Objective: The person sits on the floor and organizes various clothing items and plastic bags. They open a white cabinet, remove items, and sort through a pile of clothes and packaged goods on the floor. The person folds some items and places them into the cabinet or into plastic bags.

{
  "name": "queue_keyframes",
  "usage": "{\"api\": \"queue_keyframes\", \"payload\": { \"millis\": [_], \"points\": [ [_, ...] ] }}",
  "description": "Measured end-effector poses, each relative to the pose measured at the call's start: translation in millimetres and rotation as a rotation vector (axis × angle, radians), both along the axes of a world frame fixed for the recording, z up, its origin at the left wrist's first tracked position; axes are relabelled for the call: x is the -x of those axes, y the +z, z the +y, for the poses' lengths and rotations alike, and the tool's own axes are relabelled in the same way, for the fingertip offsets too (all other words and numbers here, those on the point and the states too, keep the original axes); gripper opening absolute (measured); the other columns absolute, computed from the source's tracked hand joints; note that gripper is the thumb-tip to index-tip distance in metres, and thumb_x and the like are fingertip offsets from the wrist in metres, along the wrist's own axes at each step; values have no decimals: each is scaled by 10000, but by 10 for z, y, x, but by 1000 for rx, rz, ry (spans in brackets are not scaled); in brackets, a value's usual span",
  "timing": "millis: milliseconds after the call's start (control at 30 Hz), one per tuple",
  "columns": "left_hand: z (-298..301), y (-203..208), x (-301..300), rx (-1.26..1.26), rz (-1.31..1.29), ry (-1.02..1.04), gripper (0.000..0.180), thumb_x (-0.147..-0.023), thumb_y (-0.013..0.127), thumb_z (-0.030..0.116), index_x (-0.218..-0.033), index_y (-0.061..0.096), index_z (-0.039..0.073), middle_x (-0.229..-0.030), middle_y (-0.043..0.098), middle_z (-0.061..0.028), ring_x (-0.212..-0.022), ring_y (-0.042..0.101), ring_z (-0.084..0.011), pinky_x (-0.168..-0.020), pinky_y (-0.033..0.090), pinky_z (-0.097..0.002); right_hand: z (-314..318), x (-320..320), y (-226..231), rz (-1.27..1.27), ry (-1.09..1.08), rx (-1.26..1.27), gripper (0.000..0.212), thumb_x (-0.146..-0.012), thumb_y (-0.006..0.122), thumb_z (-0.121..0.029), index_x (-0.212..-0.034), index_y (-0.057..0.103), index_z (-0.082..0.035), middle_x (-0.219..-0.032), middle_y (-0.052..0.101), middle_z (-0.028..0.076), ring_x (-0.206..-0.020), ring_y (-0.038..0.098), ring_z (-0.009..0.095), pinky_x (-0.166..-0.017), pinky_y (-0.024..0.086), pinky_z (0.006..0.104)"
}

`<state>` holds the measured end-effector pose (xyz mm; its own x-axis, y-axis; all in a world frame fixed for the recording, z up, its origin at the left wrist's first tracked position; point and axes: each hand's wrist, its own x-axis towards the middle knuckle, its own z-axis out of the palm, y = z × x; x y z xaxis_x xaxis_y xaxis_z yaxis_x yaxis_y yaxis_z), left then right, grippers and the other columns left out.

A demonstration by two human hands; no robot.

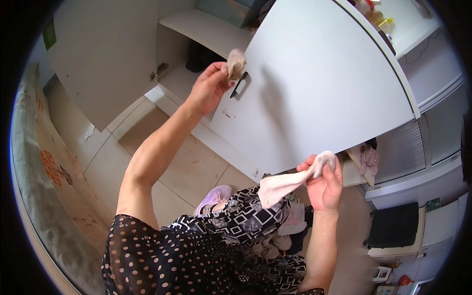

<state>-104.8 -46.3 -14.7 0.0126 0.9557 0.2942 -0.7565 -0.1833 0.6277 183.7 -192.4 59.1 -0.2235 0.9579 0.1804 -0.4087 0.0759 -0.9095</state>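
My left hand point(209, 88) is raised and pinches a small crumpled beige cloth point(236, 63) right by the black handle point(239, 84) of an open white cabinet door point(319, 83). My right hand point(324, 184) is lower, at the door's bottom edge, closed on a pale pink sock-like cloth point(285, 183) that hangs out to the left. Below both hands lies a black-and-white patterned garment point(241, 216) over my lap.
The open cabinet shows white shelves point(206, 27) with a teal box point(228, 9). A second open door point(105, 54) stands at left. A pink shoe point(214, 196) and a heap of clothes point(290, 231) lie on the tiled floor. A black case point(393, 225) sits at right.
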Motion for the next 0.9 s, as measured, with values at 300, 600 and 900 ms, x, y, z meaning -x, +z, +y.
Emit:
{"api": "queue_keyframes", "payload": {
  "millis": [300, 600, 900],
  "points": [
    [-1049, 42, -639, 21, -22, -484, 210, -794, 630, 97, -893, 445, 89, -852, 515, -4, -756, 525, -96, -687, 458, -234, 685, 887, 172, -1036, -204, -750, 210, -733, 596, -81, -907, 577, 36, -1122, 509, 180, -1036, 469, 307, -848, 411, 386],
    [249, 112, 200, 94, 375, 272, 270, -829, 459, 86, -1089, 462, 11, -951, 574, -107, -809, 561, -162, -724, 459, -269, 1576, 774, 1849, -1421, -775, -1280, 307, -782, 608, -211, -1028, 568, -32, -1078, 543, 133, -1035, 487, 273, -902, 375, 360],
    [739, 390, 8, -13, 869, 356, 248, -769, 389, 38, -967, 535, 1, -765, 561, -115, -723, 521, -165, -700, 431, -299, 1764, 964, 2261, -1615, -723, -1176, 435, -830, 509, -360, -1150, 540, -67, -1228, 485, 114, -1153, 433, 266, -971, 323, 357]
  ]
}}
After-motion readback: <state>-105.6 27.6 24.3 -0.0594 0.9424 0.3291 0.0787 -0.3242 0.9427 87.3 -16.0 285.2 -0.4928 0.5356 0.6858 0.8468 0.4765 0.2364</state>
